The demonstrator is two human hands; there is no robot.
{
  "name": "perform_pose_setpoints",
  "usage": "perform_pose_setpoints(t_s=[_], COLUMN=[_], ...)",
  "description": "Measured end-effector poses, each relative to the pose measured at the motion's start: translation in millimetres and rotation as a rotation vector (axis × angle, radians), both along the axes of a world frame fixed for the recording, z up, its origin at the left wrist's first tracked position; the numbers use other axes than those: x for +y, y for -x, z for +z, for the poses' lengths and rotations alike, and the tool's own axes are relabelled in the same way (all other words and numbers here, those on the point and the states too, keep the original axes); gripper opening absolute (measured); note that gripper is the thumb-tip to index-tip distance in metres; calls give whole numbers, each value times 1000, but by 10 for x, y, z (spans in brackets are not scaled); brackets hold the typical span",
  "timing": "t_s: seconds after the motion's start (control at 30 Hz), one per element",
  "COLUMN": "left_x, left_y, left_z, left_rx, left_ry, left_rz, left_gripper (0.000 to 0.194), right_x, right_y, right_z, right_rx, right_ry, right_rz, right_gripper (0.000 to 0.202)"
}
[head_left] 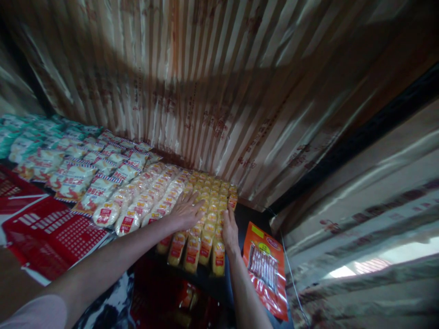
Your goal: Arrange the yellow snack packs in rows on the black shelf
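Rows of small yellow packaged cakes [206, 242] with red labels lie on a dark shelf. My left hand [188, 211] rests palm down on top of these rows, fingers spread. Along the right edge of the yellow rows, my right hand [230, 230] stands side-on against the packs, its fingers extended and pointing away from me. Just left of the yellow packs are rows of round white wrapped cakes [128, 220]. An orange packet [265, 269] with brown sticks showing lies to the right of my right forearm.
White and blue snack bags [73, 178] and green bags [25, 144] fill the shelf's left part. Red baskets [56, 226] are at the lower left. Printed plastic sheeting [192, 91] hangs behind the shelf. More red packs show dimly below.
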State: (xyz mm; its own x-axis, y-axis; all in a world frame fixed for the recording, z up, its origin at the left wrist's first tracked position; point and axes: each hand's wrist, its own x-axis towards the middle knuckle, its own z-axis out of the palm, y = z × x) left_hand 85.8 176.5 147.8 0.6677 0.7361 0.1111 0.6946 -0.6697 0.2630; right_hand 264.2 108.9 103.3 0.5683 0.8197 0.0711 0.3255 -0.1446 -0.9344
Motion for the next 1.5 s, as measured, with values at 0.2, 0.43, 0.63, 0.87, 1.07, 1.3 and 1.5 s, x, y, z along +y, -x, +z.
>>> perform_pose_setpoints(t_s=[0.2,0.43,0.63,0.87,1.07,1.3,1.5], left_x=[3,4,25,7,-102,-582,-1139], left_y=[-8,-12,-22,-8,27,216,479], left_z=[-34,-103,-118,-84,-103,-68,-281], left_rx=[-22,-57,-45,-59,-96,-261,-382], left_ry=[-44,-113,-94,-121,-165,-335,-486], left_rz=[5,13,8,4,-17,-60,-31], left_gripper=[46,45,48,50,47,40,46], right_x=[28,32,7,-72,-368,-668,-852], right_y=[-7,-47,-46,-49,75,355,553], right_z=[-28,-85,-7,38,79,29,-88], right_rx=[1,2,8,22,14,37,-36], right_ry=[-26,-30,-49,-94,-132,-108,-64], right_rz=[-5,-10,1,-9,-79,-156,-173], right_gripper=[83,77,81,76,82,86,88])
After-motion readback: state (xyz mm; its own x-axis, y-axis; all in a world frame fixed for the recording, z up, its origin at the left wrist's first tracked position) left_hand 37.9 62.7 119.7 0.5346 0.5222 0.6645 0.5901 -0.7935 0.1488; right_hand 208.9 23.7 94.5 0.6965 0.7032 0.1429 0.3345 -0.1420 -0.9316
